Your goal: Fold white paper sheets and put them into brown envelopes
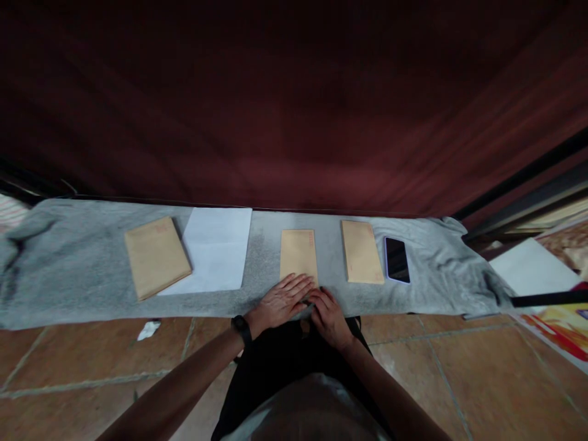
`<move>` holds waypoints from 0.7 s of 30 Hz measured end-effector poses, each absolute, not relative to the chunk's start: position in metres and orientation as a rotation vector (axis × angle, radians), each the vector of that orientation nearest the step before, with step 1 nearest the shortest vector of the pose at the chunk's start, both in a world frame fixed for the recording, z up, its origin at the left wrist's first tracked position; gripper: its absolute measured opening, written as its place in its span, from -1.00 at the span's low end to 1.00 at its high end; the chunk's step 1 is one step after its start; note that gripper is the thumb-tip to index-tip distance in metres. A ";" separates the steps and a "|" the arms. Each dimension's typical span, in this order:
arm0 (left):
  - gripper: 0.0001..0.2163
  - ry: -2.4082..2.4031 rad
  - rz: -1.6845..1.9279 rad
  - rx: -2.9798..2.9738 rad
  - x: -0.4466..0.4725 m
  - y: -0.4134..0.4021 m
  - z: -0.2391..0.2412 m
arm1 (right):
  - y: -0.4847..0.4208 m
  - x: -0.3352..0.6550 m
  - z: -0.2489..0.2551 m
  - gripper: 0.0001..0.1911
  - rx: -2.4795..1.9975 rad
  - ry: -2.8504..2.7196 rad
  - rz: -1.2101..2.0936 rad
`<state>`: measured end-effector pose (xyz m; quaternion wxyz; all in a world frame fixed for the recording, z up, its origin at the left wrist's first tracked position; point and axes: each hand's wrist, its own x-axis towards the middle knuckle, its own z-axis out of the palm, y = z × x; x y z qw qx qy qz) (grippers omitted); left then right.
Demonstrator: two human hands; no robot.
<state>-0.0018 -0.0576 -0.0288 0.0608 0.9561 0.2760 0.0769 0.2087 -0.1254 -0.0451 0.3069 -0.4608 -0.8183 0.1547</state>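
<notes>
A brown paper envelope (298,254) with small red print lies flat on the grey cloth in front of me. My left hand (285,300), with a dark watch on its wrist, rests flat across the envelope's near end, fingers stretched out. At the near right corner of the same envelope, my right hand (329,316) has its fingers curled in against the edge; its thumb is mostly hidden. Both hands cover the near edge. To the right lies a narrow stack of brown envelopes (362,252). A larger stack of brown envelopes (157,257) sits at the left.
White paper sheets (218,248) lie partly under the left stack. A phone (397,260) rests right of the narrow stack. Grey cloth (436,263) covers the narrow surface, backed by a dark red curtain (294,122). A crumpled white scrap (149,329) is on the tiled floor.
</notes>
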 end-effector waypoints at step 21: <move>-0.36 0.870 0.275 2.923 -0.034 -0.087 -0.047 | -0.130 0.209 -0.036 -0.45 -1.526 -2.308 0.118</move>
